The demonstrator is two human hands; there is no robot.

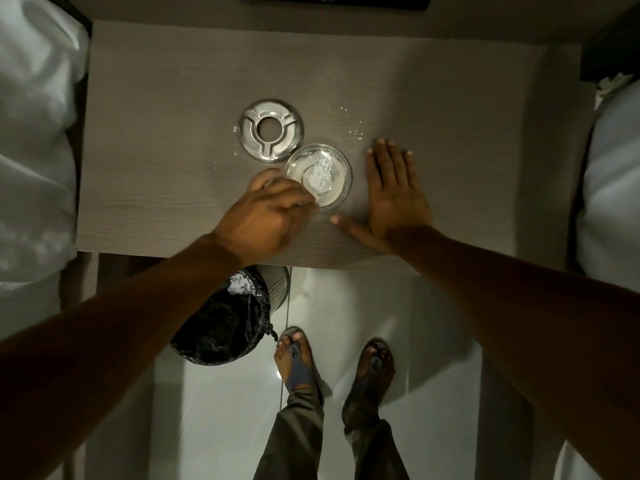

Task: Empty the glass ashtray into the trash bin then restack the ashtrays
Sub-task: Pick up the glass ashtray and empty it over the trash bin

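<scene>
Left hand (266, 216) on glass ashtray (320, 174) (ashy)

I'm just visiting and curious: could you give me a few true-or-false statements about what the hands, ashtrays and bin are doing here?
1. The left hand grips the glass ashtray. True.
2. The right hand holds the metal ashtray. False: it lies flat on the table.
3. The glass ashtray is empty. False: white residue is in it.
4. The bin stands on the floor below the table edge. True.
5. The ashtrays are stacked. False: they sit side by side.
</scene>
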